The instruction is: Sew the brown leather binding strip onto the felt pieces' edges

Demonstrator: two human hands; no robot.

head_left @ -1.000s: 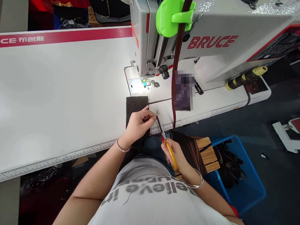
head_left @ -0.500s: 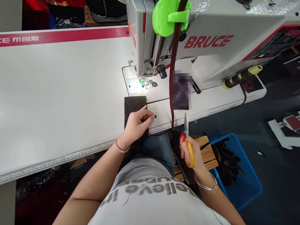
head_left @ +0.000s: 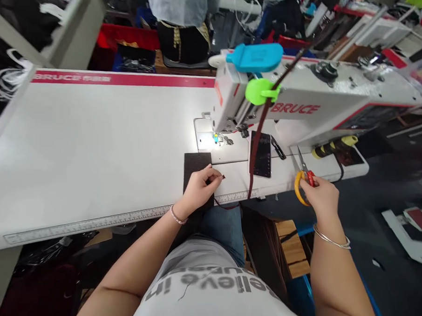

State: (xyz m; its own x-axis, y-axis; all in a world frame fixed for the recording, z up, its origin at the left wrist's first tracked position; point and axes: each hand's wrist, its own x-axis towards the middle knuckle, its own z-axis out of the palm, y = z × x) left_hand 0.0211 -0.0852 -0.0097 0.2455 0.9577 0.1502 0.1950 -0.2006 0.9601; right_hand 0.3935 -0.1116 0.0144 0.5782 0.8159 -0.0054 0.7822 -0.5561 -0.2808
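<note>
My left hand (head_left: 205,184) pinches the end of a narrow brown strip (head_left: 224,177), whose tip pokes out past the fingers. Beneath that hand, a dark rectangular fabric piece (head_left: 193,165) lies at the front edge of the table. The brown strip's long run (head_left: 257,149) comes down from a green clip (head_left: 260,91) on the sewing machine (head_left: 296,108) and droops over the table edge. My right hand (head_left: 319,195) is closed on scissors (head_left: 305,175) with orange and red handles at the right of the table. Their blades are apart and point toward the machine.
A phone (head_left: 262,153) lies partly behind the strip, with a black tool (head_left: 277,148) beside it. A yellow-and-black roll (head_left: 334,147) rests further right. Below is a wooden stool (head_left: 293,247) near a blue bin (head_left: 301,294). Another person (head_left: 182,29) is behind the table.
My right hand has carried the scissors right and forward, from near my lap to the table's right part. My left hand keeps its pinch on the fabric piece. The camera view has tilted up.
</note>
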